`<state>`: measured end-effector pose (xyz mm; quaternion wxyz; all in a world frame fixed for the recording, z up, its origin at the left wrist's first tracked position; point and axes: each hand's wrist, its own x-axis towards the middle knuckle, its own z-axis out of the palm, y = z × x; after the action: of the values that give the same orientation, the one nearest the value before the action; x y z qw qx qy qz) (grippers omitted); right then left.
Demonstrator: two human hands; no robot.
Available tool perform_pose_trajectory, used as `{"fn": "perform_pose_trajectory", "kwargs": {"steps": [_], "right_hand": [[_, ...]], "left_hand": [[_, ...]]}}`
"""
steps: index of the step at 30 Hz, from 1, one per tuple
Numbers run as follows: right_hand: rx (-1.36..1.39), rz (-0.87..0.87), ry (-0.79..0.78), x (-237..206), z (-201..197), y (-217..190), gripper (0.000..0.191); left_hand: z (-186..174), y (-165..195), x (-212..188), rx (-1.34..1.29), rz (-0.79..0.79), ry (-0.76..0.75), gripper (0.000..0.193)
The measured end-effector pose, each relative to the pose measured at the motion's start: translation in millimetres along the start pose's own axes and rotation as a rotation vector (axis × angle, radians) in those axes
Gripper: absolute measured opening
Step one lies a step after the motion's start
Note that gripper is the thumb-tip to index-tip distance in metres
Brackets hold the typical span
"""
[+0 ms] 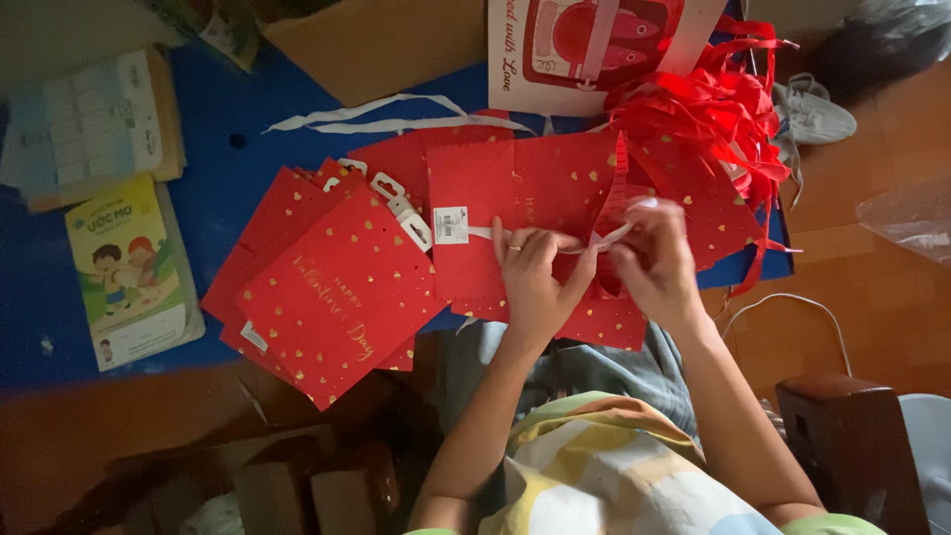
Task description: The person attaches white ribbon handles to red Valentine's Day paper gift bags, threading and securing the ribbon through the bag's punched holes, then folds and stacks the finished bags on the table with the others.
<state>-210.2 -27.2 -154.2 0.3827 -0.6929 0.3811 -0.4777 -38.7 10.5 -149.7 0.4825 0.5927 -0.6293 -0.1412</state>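
A person seated on the floor works over a flat red bag [540, 213] sprinkled with gold hearts, which lies on a blue mat [213, 163] just above the lap. The left hand [530, 272] presses down on the bag, fingers [515, 243] curled and pinched on a thin white ribbon [604, 238], seemingly to keep the paper from sliding. The right hand [654, 263] hovers close beside it, wrist bent inward, its fingers closed on the same ribbon where it loops up off the bag; the two hands nearly touch, the strand short between them. Both forearms reach forward from the body, elbows tucked in.

To the left, a fanned stack of matching red bags [332, 292] overlaps on the mat, white hang tabs [401, 208] showing at their upper edges, within easy reach of the left arm. Above the right hand lies a tangle of red ribbons [708, 114], spilling over the mat's edge. A cardboard box [371, 40] and a white-and-red printed bag [584, 45] sit at the mat's far side, loose white strips [381, 114] beside them. Children's books [129, 267] rest at far left, and a grey shoe [817, 114] sits on the wooden floor [872, 297].
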Motion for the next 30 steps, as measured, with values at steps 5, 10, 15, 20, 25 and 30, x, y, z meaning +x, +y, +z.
{"fn": "perform_pose_trajectory", "kwargs": {"steps": [5,10,15,20,25,30], "right_hand": [[-0.374,-0.026,-0.103,-2.7,2.8,-11.9,0.029],[-0.172,0.296,-0.034,-4.2,4.6,-4.2,0.012],[-0.104,0.114,-0.048,-4.1,2.2,-4.8,0.021],[-0.295,0.051,-0.056,-5.9,6.1,2.3,0.016],[-0.008,0.390,0.039,-7.5,4.5,3.3,0.007],[-0.295,-0.015,-0.053,-3.7,5.6,-8.1,0.022]], "left_hand": [[0.8,-1.6,0.0,0.011,0.006,0.006,0.020],[2.1,-2.5,-1.8,0.017,0.010,0.006,0.022],[5.0,-7.9,-3.1,0.039,0.013,0.004,0.024],[9.4,-9.1,-6.8,0.098,-0.005,0.037,0.023],[10.3,-9.7,-10.4,0.089,-0.006,0.042,0.023],[10.6,-14.2,-10.9,0.117,0.015,-0.008,0.023]]}}
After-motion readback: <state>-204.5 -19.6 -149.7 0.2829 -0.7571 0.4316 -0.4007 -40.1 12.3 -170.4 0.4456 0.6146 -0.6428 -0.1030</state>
